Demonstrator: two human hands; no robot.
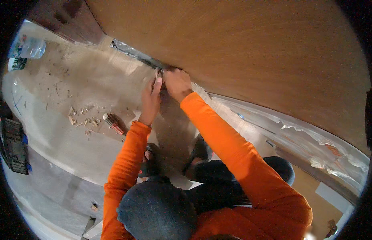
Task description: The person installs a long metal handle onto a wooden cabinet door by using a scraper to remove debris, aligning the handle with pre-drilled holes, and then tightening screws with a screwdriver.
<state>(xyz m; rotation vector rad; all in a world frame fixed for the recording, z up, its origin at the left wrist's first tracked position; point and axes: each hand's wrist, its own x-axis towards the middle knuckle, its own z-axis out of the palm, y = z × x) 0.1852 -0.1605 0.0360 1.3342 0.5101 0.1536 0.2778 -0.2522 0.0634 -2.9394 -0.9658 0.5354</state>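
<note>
Two hands at one wooden panel (pixel 242 44) edge: left hand (pixel 151 96) pinching, right hand (pixel 177 82) fisted; contents hidden.

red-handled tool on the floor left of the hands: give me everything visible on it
The small red-handled tool lies flat on the dusty grey floor, angled with its pale, ribbed-looking end toward the upper left and the red handle toward the lower right. The pale end's detail is too small to make out. It looks like plastic on the handle; the head material is unclear. Wood chips and shavings are scattered just to its left. Neither hand touches it: the left hand and right hand are both up at the large brown wooden panel's edge.
</note>
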